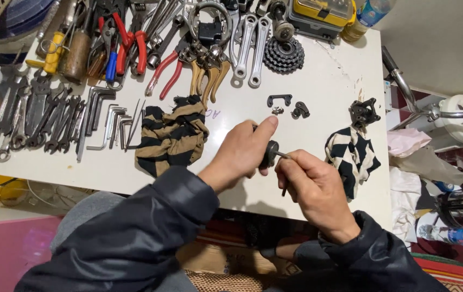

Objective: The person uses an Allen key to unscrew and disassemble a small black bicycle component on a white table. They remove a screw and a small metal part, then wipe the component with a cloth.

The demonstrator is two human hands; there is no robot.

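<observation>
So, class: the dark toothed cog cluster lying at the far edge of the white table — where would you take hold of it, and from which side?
Grip the dark toothed cog cluster by its outer rim, from above, fingers spread across opposite edges. It lies flat with its stepped smaller cogs facing up, so no side edge stands clear. Silver crank arms crowd its left; the right side is more open on the white table.

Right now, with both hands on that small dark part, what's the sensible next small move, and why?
Probably a short turn of the thin metal key: the right hand has it seated in the small dark round part, which the left hand steadies above the white table.
</observation>
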